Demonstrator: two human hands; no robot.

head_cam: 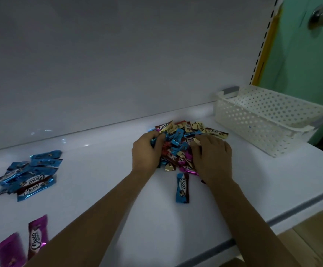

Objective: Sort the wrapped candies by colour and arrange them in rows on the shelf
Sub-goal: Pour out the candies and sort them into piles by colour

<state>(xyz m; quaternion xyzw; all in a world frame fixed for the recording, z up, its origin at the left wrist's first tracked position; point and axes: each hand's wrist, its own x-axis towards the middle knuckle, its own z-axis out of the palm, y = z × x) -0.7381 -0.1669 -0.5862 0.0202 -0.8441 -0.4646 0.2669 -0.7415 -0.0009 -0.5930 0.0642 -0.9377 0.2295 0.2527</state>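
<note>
Currently the left hand [147,151] curls its fingers round a blue foil candy [154,141] at the edge of a mixed heap of blue, gold, red and magenta wrapped candies [178,138] on the white shelf [102,189], near a white perforated plastic basket [253,128]. The right hand [212,158] has fingers bent down into the heap; whether they grip anything cannot be told. A cluster of blue candies [29,174] lies far left, two magenta candies [37,236] before it.

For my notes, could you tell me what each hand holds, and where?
Left hand curls around a blue candy's middle; right hand seems to pinch a gold candy's edge.
</note>
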